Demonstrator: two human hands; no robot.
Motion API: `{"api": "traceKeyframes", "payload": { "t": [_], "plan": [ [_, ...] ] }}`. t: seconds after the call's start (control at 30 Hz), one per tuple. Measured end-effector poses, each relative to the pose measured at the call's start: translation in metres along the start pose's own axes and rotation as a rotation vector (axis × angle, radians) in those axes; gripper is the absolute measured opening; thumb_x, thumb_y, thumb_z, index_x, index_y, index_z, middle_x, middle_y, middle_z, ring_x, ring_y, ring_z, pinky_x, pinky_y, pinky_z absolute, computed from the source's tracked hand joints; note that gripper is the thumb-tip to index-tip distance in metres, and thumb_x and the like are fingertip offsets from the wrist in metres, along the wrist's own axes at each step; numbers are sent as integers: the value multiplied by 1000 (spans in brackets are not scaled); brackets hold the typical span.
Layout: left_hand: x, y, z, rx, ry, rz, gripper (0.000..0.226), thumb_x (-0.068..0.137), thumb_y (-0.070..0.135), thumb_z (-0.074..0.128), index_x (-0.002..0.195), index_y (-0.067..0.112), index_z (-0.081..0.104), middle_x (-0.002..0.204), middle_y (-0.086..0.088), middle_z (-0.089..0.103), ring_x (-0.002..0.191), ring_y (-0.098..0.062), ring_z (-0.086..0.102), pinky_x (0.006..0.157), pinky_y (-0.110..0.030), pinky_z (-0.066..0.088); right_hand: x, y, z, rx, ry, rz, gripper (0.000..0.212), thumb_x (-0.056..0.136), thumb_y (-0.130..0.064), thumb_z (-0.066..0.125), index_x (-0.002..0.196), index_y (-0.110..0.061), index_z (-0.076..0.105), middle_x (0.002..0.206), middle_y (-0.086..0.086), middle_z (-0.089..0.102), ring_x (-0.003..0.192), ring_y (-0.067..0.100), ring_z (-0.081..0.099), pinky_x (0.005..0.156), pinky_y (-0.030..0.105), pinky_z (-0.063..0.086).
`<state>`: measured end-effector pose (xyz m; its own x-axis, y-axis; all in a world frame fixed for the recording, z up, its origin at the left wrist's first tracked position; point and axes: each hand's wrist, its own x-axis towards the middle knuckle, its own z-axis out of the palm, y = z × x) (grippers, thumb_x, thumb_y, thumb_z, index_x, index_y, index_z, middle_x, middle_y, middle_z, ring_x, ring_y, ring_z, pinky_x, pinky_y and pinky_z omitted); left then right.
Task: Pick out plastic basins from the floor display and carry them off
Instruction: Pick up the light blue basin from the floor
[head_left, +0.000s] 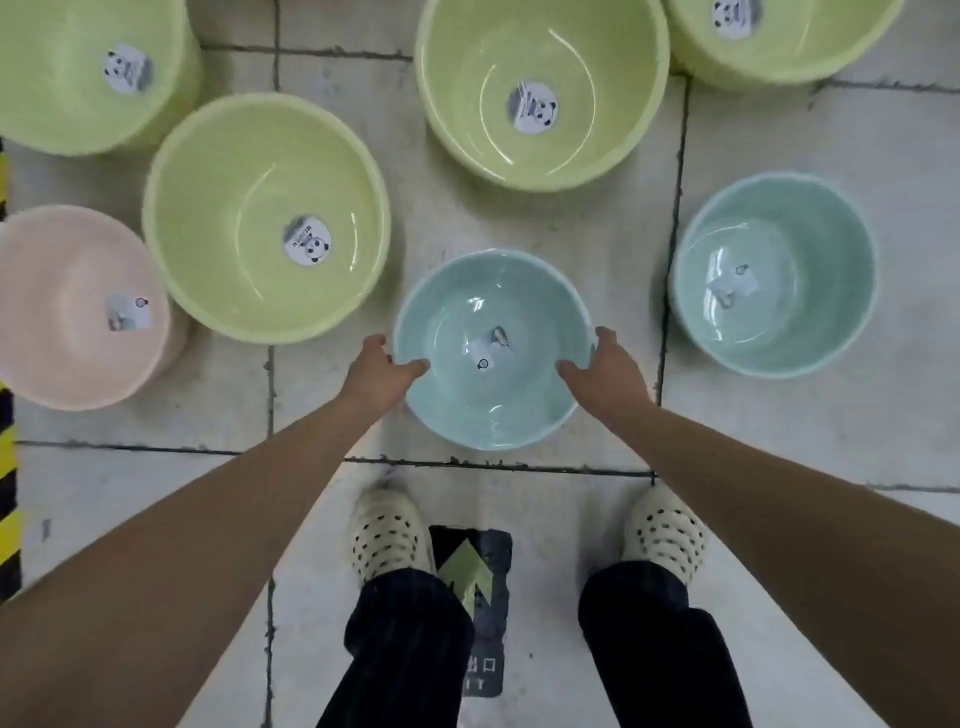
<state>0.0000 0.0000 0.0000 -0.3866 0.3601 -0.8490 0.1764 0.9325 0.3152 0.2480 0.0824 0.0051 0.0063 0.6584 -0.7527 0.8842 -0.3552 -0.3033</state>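
Both hands grip the near teal basin by its rim.

The left hand and right hand each clamp an opposite side of the teal basin, thumbs reaching inside. It sits just ahead of the person's shoes; whether it has left the floor cannot be told. The task looks barely begun: a second teal basin, green basins and a pink basin stand around it. Several are cut off at the frame edges, the labels are too blurred to read, and the fingers outside the rim are hidden.
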Motion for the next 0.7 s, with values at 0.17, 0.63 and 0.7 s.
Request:
{"api": "traceKeyframes", "payload": {
  "t": [0.17, 0.63, 0.7],
  "plan": [
    [37, -21, 35, 33, 195, 111, 32, 93, 12, 52, 125, 6, 50, 117, -17, 61, 103, -32, 60, 82, -36, 48, 39, 25, 22, -1, -27, 14, 52, 96, -27, 49, 142, -15, 29, 108, 11, 61, 83, 30, 56, 67, 34, 46],
    [-61, 127, 81, 168, 324, 561, 28, 97, 23, 51, 123, 13, 56, 91, -9, 68, 86, -33, 63, 73, -39, 51, -6, 93, -123, 288, 362, -22, 37, 81, -28, 56, 117, -18, 55, 103, -1, 61, 97, 25, 59, 78, 33, 48],
    [-74, 168, 100, 200, 290, 631, 32, 97, 24, 51, 127, 14, 54, 96, -13, 71, 88, -36, 64, 77, -43, 53, -8, 107, -163, 304, 428, -11, 44, 77, -32, 53, 119, -18, 54, 110, 4, 63, 102, 28, 59, 83, 40, 53]
  ]
}}
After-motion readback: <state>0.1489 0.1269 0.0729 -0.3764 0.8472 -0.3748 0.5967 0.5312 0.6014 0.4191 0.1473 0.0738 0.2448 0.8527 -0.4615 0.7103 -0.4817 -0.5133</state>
